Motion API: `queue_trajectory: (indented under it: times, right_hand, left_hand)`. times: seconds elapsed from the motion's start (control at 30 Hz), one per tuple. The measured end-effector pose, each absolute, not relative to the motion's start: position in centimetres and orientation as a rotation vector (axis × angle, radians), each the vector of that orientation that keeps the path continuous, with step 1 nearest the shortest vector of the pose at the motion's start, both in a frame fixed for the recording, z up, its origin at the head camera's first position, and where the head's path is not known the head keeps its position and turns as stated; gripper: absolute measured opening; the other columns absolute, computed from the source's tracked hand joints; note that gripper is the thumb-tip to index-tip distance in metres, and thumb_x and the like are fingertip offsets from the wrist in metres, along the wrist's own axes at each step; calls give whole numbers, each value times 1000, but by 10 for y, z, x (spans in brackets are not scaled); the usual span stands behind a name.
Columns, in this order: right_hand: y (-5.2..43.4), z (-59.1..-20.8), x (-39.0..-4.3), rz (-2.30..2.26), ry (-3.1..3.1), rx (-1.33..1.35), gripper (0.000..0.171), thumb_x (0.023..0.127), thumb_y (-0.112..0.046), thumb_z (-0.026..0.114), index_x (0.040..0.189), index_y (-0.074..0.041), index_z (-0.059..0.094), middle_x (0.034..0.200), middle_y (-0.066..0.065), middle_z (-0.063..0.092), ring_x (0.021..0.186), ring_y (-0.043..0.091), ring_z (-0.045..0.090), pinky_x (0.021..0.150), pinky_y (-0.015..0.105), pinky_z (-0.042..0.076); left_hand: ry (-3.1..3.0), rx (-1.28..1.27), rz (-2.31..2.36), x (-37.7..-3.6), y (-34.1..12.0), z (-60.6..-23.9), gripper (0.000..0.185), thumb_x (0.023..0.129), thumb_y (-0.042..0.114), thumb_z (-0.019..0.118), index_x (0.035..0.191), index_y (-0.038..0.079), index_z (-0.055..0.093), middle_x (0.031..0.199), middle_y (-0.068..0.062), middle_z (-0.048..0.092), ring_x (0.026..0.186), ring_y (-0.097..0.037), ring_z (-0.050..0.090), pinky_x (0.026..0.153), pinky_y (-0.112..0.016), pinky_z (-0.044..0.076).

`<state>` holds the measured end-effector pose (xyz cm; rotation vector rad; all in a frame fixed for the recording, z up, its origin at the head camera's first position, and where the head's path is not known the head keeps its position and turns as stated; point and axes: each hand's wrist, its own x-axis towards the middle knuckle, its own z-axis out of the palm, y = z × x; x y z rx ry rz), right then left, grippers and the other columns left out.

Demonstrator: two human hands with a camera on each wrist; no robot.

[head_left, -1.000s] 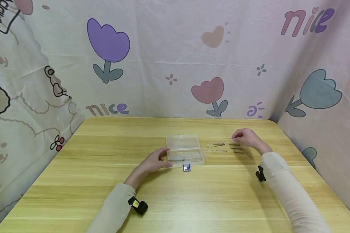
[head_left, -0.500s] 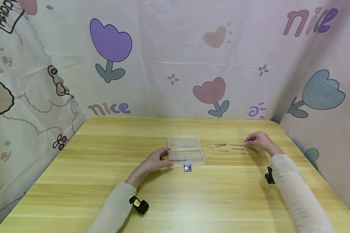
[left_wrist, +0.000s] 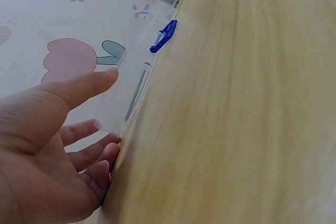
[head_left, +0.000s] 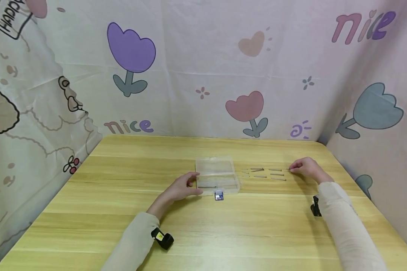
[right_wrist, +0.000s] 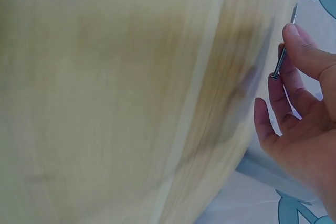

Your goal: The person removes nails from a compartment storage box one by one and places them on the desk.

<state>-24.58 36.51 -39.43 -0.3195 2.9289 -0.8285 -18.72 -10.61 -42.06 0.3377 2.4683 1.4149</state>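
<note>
Nail [right_wrist: 283,56] pinched in right hand [head_left: 305,168] fingers [right_wrist: 302,51], held just above worktop [head_left: 203,226], right of loose nails [head_left: 264,173]. Clear box [head_left: 217,177], lid open, touched at left edge by left hand [head_left: 181,188], fingers relaxed, nothing grasped. One nail seen inside box. Blue latch [head_left: 218,195] at box front.

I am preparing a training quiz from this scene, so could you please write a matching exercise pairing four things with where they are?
Things:
1. left hand
2. right hand
3. blue latch
4. loose nails

Places:
A. lying in rows on the table, right of the box
B. on the near edge of the clear plastic box
C. pinching one nail
D. resting against the box's left side

Pairs: 1-D, 2-C, 3-B, 4-A
</note>
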Motion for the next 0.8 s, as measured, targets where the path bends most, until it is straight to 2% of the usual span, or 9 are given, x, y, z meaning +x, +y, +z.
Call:
queue_trajectory:
  times: [0.37,0.6,0.8]
  right_hand:
    - [366,-402,-242,-811,2924,-289,10,88,0,66,92,9,69,90,19,69,85,29,59,85,55,41]
    - [364,-400,-242,-805,2943,-304,10,88,1,66,92,9,69,91,21,68,88,36,59,85,56,41]
    - [365,-401,-242,-824,2935,-288,10,89,2,65,93,9,69,92,21,68,89,35,59,85,55,42]
  left_hand:
    - [2468,344,1412,-185,-106,-421,70,81,22,79,141,6,47,133,-14,53,103,-26,47,86,-40,41]
    - [2476,323,1413,-185,-106,-421,69,81,22,80,141,7,48,134,-14,52,104,-26,47,87,-41,41]
    - [2467,305,1420,-185,-106,-421,69,81,22,80,141,9,48,135,-14,52,104,-26,47,87,-41,41]
